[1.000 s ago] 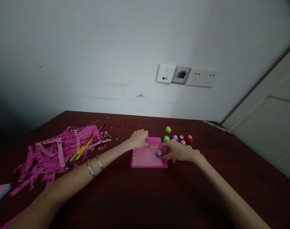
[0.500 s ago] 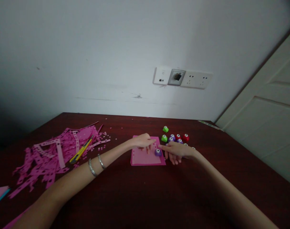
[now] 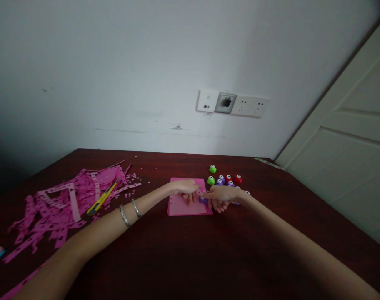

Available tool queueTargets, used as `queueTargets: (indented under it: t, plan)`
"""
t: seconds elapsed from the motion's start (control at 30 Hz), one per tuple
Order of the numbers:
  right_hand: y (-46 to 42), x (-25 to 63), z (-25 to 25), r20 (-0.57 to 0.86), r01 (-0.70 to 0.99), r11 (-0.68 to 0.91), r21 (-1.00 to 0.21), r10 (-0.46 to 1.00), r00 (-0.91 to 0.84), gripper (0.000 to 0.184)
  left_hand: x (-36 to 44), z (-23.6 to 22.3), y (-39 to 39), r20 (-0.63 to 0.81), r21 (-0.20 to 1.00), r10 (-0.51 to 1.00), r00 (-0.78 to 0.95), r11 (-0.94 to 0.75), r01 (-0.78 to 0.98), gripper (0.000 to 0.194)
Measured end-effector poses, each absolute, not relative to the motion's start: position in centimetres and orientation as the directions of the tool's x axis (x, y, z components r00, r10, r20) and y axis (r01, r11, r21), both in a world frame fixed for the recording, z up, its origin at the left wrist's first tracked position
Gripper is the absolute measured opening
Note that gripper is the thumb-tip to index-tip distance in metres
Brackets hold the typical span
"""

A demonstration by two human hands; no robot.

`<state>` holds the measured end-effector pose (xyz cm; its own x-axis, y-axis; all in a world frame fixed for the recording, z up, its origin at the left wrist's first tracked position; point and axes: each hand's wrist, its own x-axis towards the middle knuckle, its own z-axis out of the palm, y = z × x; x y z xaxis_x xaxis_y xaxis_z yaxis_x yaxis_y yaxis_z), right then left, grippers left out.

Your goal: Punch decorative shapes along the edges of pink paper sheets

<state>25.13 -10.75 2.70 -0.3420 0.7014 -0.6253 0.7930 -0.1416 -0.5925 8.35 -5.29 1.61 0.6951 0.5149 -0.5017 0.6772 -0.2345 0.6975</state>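
Observation:
A stack of pink paper (image 3: 180,208) lies mid-table, with a row of small punched holes along its left side. My left hand (image 3: 186,190) rests over it, one finger stretched to the right and the others loosely bent toward the sheet. At the right part of the stack sits a small purple craft punch (image 3: 203,200), partly covered. My right hand (image 3: 221,196) is at this punch, its thumb side over the top and its fingers curled beside it; the exact grip is hidden. Between the two hands there is only a narrow gap.
Several red, green and purple punches (image 3: 220,180) stand behind my right hand. To the left, a heap of pink paper strips (image 3: 57,208) carries a yellow utility knife (image 3: 103,196). Pink confetti is scattered near it. A wall with sockets (image 3: 249,106) borders the table's back.
My right hand has moved in over the purple punch, which now shows less. My left hand's fingers have drawn closer to it. The whole view has shifted slightly.

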Motion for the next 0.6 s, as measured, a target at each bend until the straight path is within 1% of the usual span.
queueTargets:
  t: [0.17, 0.23, 0.33, 0.4, 0.5, 0.6]
  plan:
    - [-10.6, 25.0, 3.0, -0.644, 0.805, -0.123, -0.581, 0.674, -0.362, 0.068, 8.7, 0.8, -4.9, -0.498, 0.668, 0.571, 0.653, -0.228, 0.709, 0.043]
    - [-10.6, 24.8, 3.2, -0.650, 0.813, -0.129, -0.568, 0.676, -0.347, 0.067, 8.6, 0.2, -4.5, -0.492, 0.678, 0.573, 0.655, -0.220, 0.702, 0.044]
    - [-10.6, 24.7, 3.3, -0.667, 0.823, -0.146, -0.549, 0.670, -0.326, 0.064, 8.3, -0.3, -4.1, -0.478, 0.720, 0.530, 0.701, -0.220, 0.658, 0.052]
    - [-10.4, 24.9, 3.2, -0.681, 0.818, -0.160, -0.552, 0.652, -0.332, 0.061, 8.0, -0.2, -4.1, -0.461, 0.740, 0.480, 0.747, -0.257, 0.622, 0.057]
    - [-10.1, 25.2, 2.8, -0.715, 0.802, -0.201, -0.563, 0.606, -0.350, 0.056, 7.9, 0.3, -4.1, -0.448, 0.738, 0.412, 0.794, -0.331, 0.588, 0.060]
    - [-10.0, 25.1, 2.9, -0.757, 0.788, -0.274, -0.552, 0.560, -0.336, 0.054, 8.2, 1.0, -4.1, -0.484, 0.719, 0.350, 0.802, -0.364, 0.592, 0.061]
